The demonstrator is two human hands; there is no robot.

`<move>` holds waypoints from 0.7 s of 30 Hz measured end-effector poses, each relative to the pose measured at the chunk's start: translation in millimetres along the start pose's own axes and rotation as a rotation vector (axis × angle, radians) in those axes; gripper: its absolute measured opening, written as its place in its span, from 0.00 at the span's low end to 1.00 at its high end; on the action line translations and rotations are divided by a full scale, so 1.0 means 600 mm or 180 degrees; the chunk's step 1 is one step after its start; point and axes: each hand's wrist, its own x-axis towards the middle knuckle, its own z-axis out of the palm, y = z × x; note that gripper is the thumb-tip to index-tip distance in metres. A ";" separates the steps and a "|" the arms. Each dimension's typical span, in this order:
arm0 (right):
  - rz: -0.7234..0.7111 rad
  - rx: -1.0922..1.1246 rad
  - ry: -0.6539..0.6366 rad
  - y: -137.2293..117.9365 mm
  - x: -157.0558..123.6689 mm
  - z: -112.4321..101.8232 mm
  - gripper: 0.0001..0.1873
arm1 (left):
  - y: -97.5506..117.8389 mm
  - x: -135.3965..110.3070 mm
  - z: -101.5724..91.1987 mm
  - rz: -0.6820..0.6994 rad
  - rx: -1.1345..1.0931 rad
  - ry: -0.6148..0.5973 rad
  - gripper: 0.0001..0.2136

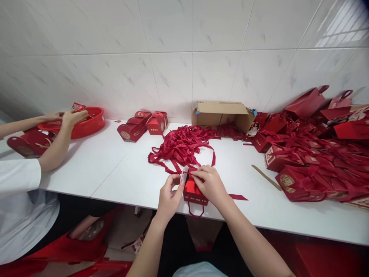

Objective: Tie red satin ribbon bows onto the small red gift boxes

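Note:
A small red gift box (pixel 196 192) with gold lettering stands at the front edge of the table. A thin red cord loop (pixel 196 214) hangs from its near side. My left hand (pixel 170 195) pinches a raised flap (pixel 183 175) of the box, whose pale inner face shows. On the other side, my right hand (pixel 209 182) has its fingers closed on a red ribbon at the top of the box. One ribbon end (pixel 238 197) lies on the table to the right, beyond my wrist. Just behind the box is a tangled heap of red ribbons (pixel 184 146).
Many red gift boxes (pixel 311 154) are piled at the right. An open cardboard carton (pixel 221 111) lies against the wall. Several finished-looking boxes (pixel 134 127) stand back left. A co-worker's hands (pixel 72 117) work over a red basin (pixel 96 121). A tan strip (pixel 266 177) lies right.

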 end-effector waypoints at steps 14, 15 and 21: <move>-0.0055 -0.0011 0.0020 -0.001 -0.002 0.003 0.10 | 0.000 -0.003 0.003 -0.0013 -0.0027 -0.0084 0.10; -0.0087 -0.0030 -0.0001 -0.003 -0.001 0.003 0.10 | 0.001 -0.004 0.004 -0.0007 -0.0016 -0.0102 0.11; -0.0073 -0.0148 -0.0041 -0.016 0.004 0.001 0.08 | 0.009 0.010 0.007 -0.0208 0.0018 -0.0119 0.14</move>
